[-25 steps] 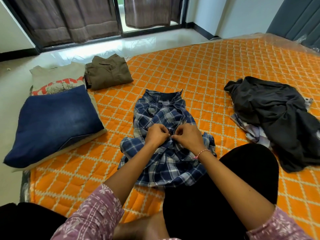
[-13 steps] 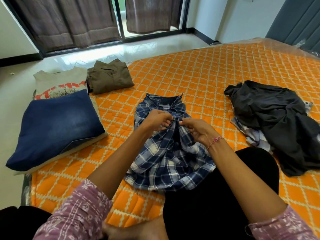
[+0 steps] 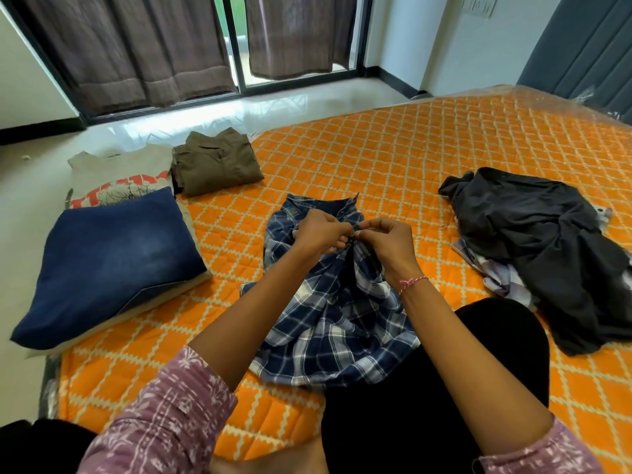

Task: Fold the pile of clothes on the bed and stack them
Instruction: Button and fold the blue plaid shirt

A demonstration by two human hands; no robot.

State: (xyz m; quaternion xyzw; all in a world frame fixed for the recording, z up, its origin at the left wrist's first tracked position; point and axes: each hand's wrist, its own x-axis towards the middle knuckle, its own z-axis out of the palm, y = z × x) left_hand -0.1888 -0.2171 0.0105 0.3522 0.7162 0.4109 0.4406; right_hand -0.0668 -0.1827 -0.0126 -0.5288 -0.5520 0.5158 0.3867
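While the orange bed [image 3: 393, 159] filled most of the view, the unfolded pile [image 3: 540, 254] sat at three o'clock, dark cloth heaped over a pale check piece, well apart from the hands. At nine o'clock lay the jeans [image 3: 109, 265], folded, on top of a printed tee [image 3: 116, 172], with a folded olive shirt [image 3: 215, 162] just beside them at eleven.

Dead centre was the plaid shirt [image 3: 328, 323], collar at twelve o'clock, hem bunched against the person's dark knee at six. Both hands had climbed from the shirt's middle, where they worked a second ago, up to just under the collar. The left hand [image 3: 321, 230] and right hand [image 3: 390, 241] met there, fingers curled, thumb and forefinger tips pinching the front edges of the shirt together at one small spot. Whether a button sat between them was too small to tell.

That climb suggested the front was being fastened from the middle upward and was nearly closed. By my read, this shirt had not yet been folded, and the pile at three o'clock remained for later, so the task looked roughly half done.
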